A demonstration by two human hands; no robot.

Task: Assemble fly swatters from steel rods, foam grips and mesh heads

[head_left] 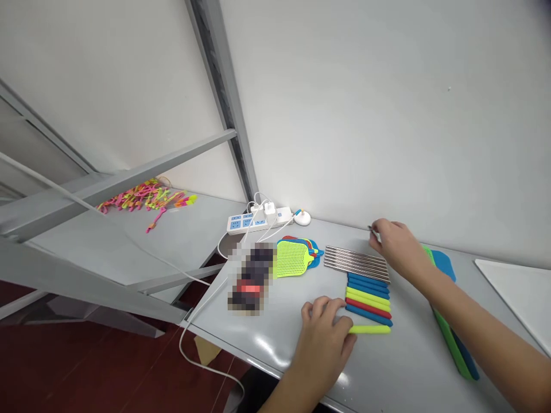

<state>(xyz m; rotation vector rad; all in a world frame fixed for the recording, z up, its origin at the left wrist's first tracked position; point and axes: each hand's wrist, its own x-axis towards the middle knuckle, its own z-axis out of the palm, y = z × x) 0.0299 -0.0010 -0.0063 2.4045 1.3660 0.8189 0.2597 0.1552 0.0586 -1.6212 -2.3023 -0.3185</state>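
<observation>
My left hand is closed on one end of a yellow-green plastic handle tube lying on the table. Just beyond it is a row of similar blue, yellow-green and red handle tubes. Behind those, several shiny metal rods lie side by side. My right hand is raised near the far ends of the rods, fingers pinched together; the tip of a metal rod shows at its fingertips, the remainder hidden by the hand. To the left sits a stack of perforated fly swatter heads in yellow-green, blue and red.
A power strip with chargers and cables stands by the wall, beside a round white device. Left of centre is a blurred-out object. Green and blue swatter pieces lie under my right forearm. A white panel is at right.
</observation>
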